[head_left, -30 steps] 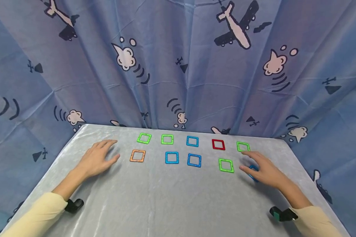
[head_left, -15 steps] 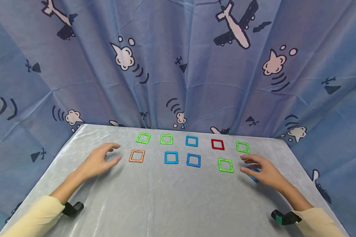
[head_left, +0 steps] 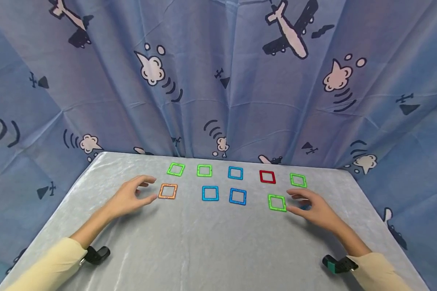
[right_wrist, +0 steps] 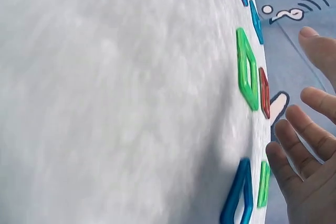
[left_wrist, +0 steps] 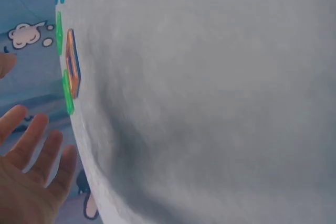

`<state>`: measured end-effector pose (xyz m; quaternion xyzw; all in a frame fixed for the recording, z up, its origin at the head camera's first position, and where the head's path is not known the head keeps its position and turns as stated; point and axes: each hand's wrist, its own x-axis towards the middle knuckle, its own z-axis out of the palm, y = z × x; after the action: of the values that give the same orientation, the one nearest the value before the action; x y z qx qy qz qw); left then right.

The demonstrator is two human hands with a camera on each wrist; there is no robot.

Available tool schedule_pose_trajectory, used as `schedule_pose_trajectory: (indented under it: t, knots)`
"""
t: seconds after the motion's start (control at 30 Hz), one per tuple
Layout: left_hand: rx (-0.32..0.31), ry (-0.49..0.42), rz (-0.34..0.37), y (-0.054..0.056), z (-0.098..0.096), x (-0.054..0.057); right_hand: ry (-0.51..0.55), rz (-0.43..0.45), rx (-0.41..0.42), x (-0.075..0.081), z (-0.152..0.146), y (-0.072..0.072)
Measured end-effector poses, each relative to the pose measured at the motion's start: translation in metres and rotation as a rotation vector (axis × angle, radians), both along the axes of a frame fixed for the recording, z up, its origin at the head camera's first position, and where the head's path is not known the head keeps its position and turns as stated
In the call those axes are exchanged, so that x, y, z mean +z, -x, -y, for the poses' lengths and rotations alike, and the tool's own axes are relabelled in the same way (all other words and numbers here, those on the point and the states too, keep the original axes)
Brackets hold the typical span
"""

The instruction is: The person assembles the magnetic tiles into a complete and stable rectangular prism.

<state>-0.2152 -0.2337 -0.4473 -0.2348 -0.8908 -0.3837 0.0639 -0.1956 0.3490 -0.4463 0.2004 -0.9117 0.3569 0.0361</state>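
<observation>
My left hand point(head_left: 128, 197) hovers just left of an orange square frame tile point(head_left: 168, 191), fingers loosely bent and holding nothing. On the other side my right hand point(head_left: 315, 206) is above the table, with its thumb tip by the right edge of a green square tile point(head_left: 277, 203). Beneath the right hand lies a blue square tile point(right_wrist: 239, 195), mostly hidden in the head view. The right wrist view has the fingers spread and nothing held. In the left wrist view the left fingers point(left_wrist: 44, 156) are likewise spread, apart from the tiles.
Two rows of square tiles lie on the pale cloth-covered table point(head_left: 189, 250). The back row has two greens, a blue point(head_left: 235, 173), a red point(head_left: 267, 176) and a green point(head_left: 298, 180). Two blue tiles point(head_left: 210, 193) are mid-front. A blue patterned curtain point(head_left: 218, 81) hangs behind.
My left hand has moved right, closer to the orange tile. The right hand has shifted slightly left toward the front green tile. The tiles stay in place.
</observation>
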Motion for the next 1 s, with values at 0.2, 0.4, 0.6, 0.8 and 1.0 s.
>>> schedule_pose_trajectory:
  t: [0.2,0.4,0.6,0.8,1.0]
  knots:
    - [-0.044,-0.028,-0.001,0.005,-0.017,-0.002,0.031,-0.020,0.043,0.000,0.019,0.008]
    - [-0.083,-0.049,0.032,0.010,-0.036,-0.004,0.096,-0.004,0.092,-0.002,0.038,0.016]
    - [-0.132,-0.136,0.096,0.016,-0.055,-0.006,0.119,0.015,0.090,-0.005,0.051,0.022]
    - [-0.143,-0.167,0.153,0.018,-0.066,-0.009,0.089,0.041,0.087,-0.007,0.060,0.024]
    - [-0.146,-0.128,0.101,0.018,-0.070,-0.013,0.074,0.040,0.107,-0.009,0.068,0.027]
